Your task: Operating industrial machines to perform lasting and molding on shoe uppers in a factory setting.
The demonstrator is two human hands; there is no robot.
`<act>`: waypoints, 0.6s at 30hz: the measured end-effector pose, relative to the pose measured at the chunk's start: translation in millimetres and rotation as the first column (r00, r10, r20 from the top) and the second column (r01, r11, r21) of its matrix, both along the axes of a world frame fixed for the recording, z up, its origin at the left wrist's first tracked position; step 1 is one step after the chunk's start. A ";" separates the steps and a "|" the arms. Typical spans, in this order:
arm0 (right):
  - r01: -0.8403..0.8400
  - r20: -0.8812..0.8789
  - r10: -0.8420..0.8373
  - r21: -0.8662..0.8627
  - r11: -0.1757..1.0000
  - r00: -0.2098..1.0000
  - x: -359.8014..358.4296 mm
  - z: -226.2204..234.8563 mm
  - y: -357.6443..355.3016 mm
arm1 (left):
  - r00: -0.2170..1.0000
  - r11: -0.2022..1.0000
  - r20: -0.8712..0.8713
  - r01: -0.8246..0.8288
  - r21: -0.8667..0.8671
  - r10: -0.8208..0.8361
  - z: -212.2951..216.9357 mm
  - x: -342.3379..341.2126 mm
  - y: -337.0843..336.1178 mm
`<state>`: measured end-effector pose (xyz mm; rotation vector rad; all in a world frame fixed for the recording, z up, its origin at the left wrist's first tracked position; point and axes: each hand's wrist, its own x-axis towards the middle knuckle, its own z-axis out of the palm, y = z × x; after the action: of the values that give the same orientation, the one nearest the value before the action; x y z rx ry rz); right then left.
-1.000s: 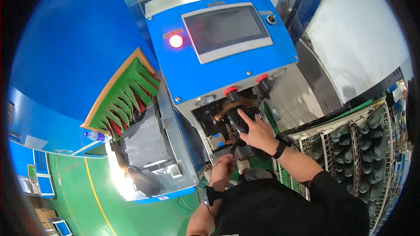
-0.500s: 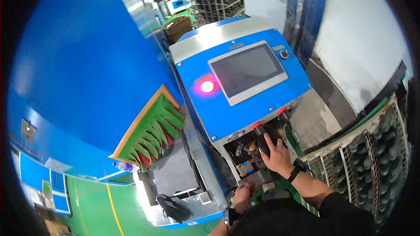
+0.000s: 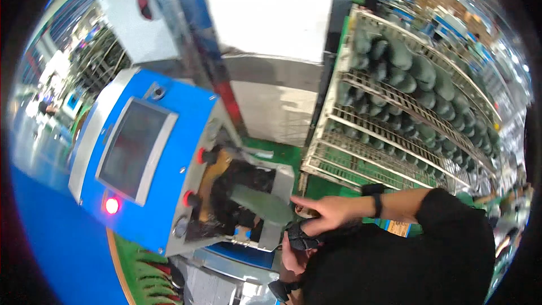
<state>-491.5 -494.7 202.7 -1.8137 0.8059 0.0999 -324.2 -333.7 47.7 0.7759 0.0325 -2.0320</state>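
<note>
Fingers (image 3: 306,202) of your right hand (image 3: 332,213) spread wide near a green shoe form (image 3: 265,206) at the blue machine (image 3: 187,127), your left hand (image 3: 294,258) seemingly holding a dark shoe upper (image 3: 304,239) beside it: apparently a positioning step, calling next for alignment.

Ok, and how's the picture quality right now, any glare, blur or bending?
Head view: the white panel looks washed out, and the red lamp glares almost white at its centre; head view: the green form looks soft, perhaps from motion; head view: the rack curves toward the dark rim.
</note>
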 end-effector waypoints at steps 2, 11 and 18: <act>0.213 0.103 -0.208 -0.038 0.976 0.973 10.1 -101.5 -24.4 | 0.988 0.984 0.072 -0.140 0.109 0.133 5.3 -19.2 -12.1; 0.236 0.264 -0.712 0.821 0.520 0.650 -52.1 -116.7 -32.3 | 0.433 0.980 0.893 0.097 -0.176 0.118 29.6 -17.4 16.8; -0.342 -0.473 -0.864 0.852 -0.397 -0.175 -212.4 -238.1 -113.8 | 0.619 0.948 0.761 -0.317 0.014 0.196 19.7 -46.1 12.9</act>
<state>-703.9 -608.4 -35.4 0.7189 0.4790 -1.0512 -370.2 -320.8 67.5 1.5763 -0.1774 -1.3062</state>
